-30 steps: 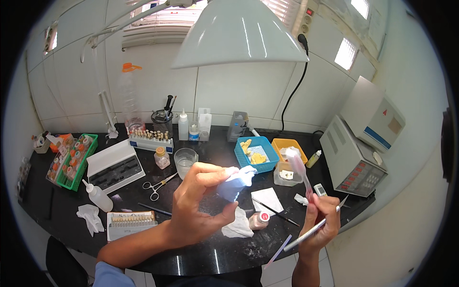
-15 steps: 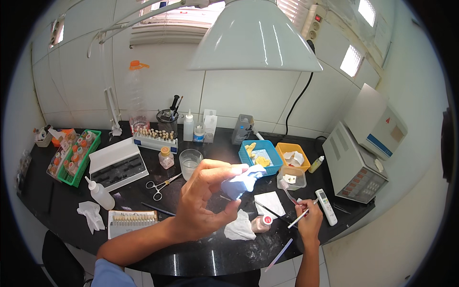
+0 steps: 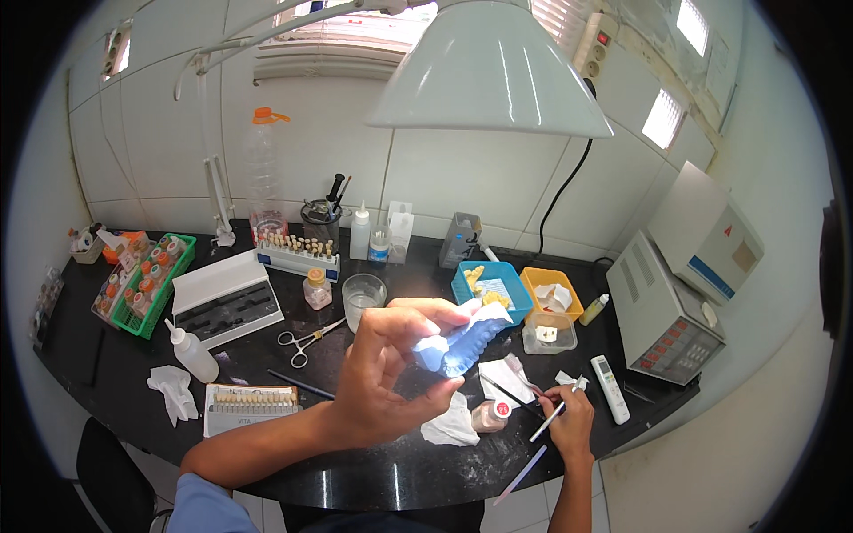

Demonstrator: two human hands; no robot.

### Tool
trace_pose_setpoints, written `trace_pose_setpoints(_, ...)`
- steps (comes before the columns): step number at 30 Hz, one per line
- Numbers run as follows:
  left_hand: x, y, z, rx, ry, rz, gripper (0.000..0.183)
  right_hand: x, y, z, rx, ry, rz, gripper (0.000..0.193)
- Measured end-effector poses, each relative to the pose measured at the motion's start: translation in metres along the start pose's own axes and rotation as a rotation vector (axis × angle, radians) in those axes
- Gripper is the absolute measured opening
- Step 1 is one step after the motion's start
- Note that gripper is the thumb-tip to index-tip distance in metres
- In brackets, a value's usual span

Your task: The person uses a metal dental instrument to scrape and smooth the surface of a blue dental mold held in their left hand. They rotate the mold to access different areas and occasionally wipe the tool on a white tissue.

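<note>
Raised above the bench, my left hand [image 3: 386, 360] grips a blue dental cast [image 3: 471, 342] between thumb and fingers, its row of teeth facing right. Lower right, my right hand [image 3: 571, 417] is closed around a thin white-handled tool [image 3: 548, 422]. A pinkish slim tool [image 3: 524, 375] reaches from near its fingertips over a white tissue; its grip is partly hidden. Between the hands stands a small bottle [image 3: 490, 415] with a white and red cap, beside a crumpled tissue [image 3: 450, 422]. A dark thin brush-like stick [image 3: 511, 393] lies across the flat tissue [image 3: 496, 373].
A large white lamp shade [image 3: 493, 75] hangs over the bench. Behind my left hand are a glass of water [image 3: 363, 298] and scissor-handled forceps [image 3: 306, 342]. Blue [image 3: 489, 282] and orange baskets [image 3: 573, 306] stand farther back, a grey-white machine [image 3: 662, 306] at right. A tooth shade guide [image 3: 253, 404] lies left.
My left hand has turned the cast so its teeth show. My right hand has shifted slightly lower, and the pinkish tool's far end has dropped from the clear container toward the tissue.
</note>
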State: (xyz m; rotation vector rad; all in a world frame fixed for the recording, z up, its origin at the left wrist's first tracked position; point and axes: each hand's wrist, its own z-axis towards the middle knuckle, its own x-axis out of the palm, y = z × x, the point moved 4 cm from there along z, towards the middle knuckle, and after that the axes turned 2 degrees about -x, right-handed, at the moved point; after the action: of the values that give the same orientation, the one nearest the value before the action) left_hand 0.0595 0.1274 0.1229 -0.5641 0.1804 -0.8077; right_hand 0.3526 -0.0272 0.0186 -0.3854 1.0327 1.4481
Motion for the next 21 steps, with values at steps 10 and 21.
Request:
trace_pose_setpoints(10, -0.001, -0.009, -0.003, -0.187, 0.030, -0.032, 0.063, -0.050, 0.089, 0.055, -0.168, -0.263, 0.617, 0.068)
trace_pose_setpoints(21, -0.023, -0.047, 0.020, -0.100, 0.072, 0.376, 0.064, -0.091, 0.219, 0.099, -0.498, -0.310, 0.962, 0.020)
